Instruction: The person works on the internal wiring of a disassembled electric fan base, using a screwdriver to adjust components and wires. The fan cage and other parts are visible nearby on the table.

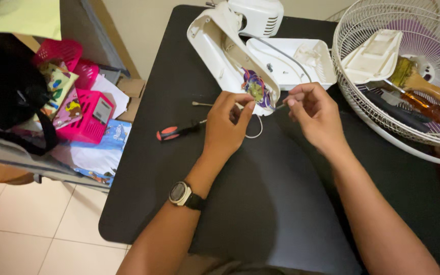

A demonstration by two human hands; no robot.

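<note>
A white fan housing (220,48) lies opened on the black table (260,203), with coloured wires and a small round part (254,89) showing at its near end. My left hand (226,125), a watch on its wrist, pinches at that round part with thumb and fingers. My right hand (314,112) pinches a thin dark wire or tool tip (280,106) just right of the wires. A white cable loop (254,133) hangs below the housing.
A red-and-black screwdriver (175,131) lies left of my left hand. A white fan grille (398,71) at the right holds a paintbrush (418,81), a white cover and dark tools. Pink baskets (85,114) and clutter sit on the floor at left.
</note>
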